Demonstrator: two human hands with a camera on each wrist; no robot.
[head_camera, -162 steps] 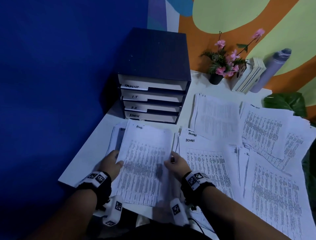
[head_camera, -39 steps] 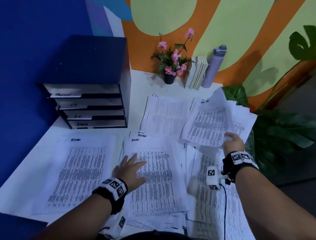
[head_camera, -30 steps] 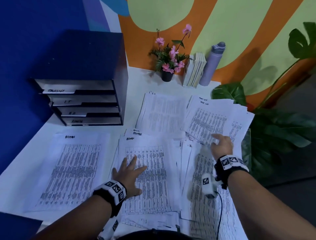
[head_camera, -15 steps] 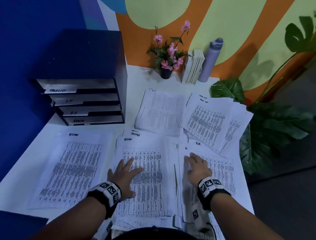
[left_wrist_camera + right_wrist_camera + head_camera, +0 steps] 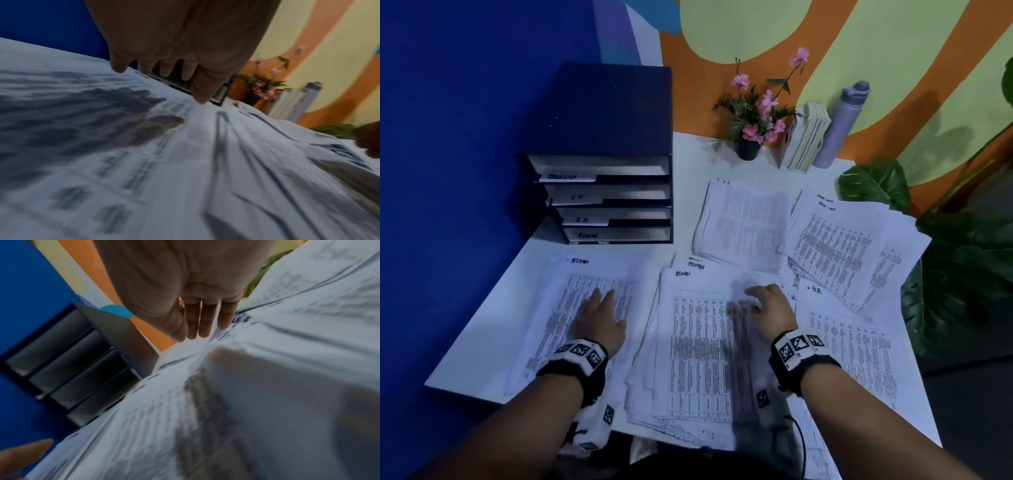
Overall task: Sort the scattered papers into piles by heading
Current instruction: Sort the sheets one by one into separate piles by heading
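The left hand (image 5: 599,322) lies flat, fingers spread, on a white printed paper pile headed ADMIN (image 5: 585,308), in front of the dark blue drawer box (image 5: 606,154). The right hand (image 5: 770,308), fingers straight, presses the loose middle ADMIN stack (image 5: 698,342) beside it. If pushed sideways, those messy sheets could slide and mix with the H.R. papers (image 5: 852,342).

Both forearms are reaching out from the near edge, each wearing a black wrist strap with black-and-white marker tags on it. The left hand (image 5: 599,320) is lying palm down on the left with its fingers (image 5: 186,71) straight and a bit spread, thumb sticking out to the right. The right hand (image 5: 770,308) is sitting palm down near the middle, fingers (image 5: 205,321) straight and close together, pointing far and left, a little blurry.
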